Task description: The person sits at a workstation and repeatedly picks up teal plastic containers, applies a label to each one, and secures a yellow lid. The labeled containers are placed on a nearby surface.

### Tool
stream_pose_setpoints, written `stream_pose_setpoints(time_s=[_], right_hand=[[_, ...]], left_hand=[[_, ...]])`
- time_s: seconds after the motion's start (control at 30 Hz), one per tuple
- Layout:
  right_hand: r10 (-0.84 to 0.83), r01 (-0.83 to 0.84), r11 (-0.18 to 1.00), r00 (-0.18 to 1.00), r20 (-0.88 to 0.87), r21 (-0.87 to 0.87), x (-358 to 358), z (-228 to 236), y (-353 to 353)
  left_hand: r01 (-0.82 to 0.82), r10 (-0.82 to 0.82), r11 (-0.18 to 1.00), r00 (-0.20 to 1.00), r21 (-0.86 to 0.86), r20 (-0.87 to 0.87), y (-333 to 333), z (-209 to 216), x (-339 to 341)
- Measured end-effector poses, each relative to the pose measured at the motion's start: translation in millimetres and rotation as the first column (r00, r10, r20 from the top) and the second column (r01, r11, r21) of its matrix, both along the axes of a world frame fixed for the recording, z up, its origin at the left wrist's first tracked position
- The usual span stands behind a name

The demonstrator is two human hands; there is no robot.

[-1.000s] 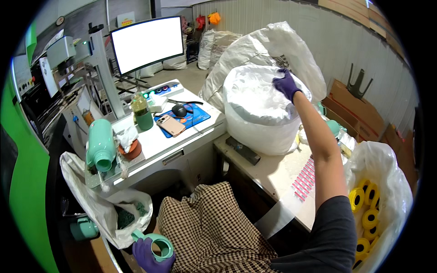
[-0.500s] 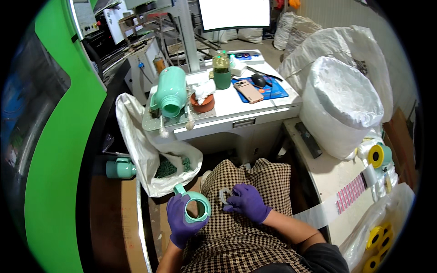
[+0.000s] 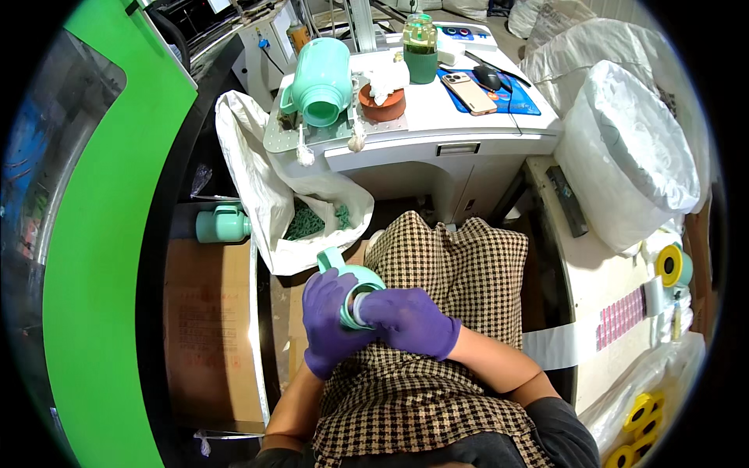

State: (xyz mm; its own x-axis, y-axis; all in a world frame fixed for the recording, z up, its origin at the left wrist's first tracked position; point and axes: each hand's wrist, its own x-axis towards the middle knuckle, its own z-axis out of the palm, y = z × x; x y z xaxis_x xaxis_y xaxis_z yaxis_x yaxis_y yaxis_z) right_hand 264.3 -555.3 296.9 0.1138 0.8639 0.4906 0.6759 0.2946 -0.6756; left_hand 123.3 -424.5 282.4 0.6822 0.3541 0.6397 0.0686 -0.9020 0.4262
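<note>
Over my lap, my left hand [image 3: 328, 318] wraps round a mint-green plastic jug body [image 3: 365, 274] with a side handle, its round mouth turned up toward me. My gloved right hand [image 3: 417, 320] meets that mouth from the right, fingers closed on a whitish translucent ring [image 3: 359, 307]. The ring sits at the mouth, partly inside it; the fingers hide how far it goes in. Both gloves are purple.
Ahead is a white desk [image 3: 437, 129] with a larger mint-green jug [image 3: 321, 78], an orange-brown pot [image 3: 382, 105], a drink bottle [image 3: 421, 51] and a phone [image 3: 470, 93]. A white sack [image 3: 250, 179] stands left; a lined bin [image 3: 624, 156] and yellow rings [image 3: 641, 417] are right.
My right hand has moved left, bringing the ring from beside the jug body to its mouth. The view has tilted down, so the desk shows higher up.
</note>
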Motion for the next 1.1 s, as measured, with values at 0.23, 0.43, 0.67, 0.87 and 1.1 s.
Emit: stream_pose_setpoints(time_s=[0.23,0.43,0.67,0.87,1.1], right_hand=[[-0.210,0.224,0.963,0.972,0.106,-0.152,-14.2,3.5,-6.0],[-0.282,0.303,0.936,0.950,0.133,-0.179,-26.2,-0.1,-17.3],[-0.096,0.113,0.956,0.992,0.077,-0.271,-8.6,-0.7,-24.2],[0.001,-0.014,0.997,0.985,-0.172,-0.069,-5.3,-2.2,-25.3],[0.101,-0.044,0.995,0.627,-0.773,0.094,-32.1,-45.5,-35.6]], left_hand=[[0.006,-0.004,0.999,0.999,0.046,-0.054,-13.9,2.2,12.9],[0.052,-0.052,0.998,0.999,0.017,-0.017,-17.4,-2.2,14.0],[0.056,-0.058,0.995,0.998,0.077,0.030,-20.5,-8.4,12.2],[-0.019,0.027,0.997,0.994,0.073,-0.110,-17.4,-12.1,8.1],[0.186,-0.173,0.982,0.907,-0.003,-0.383,-17.1,15.7,6.0]])
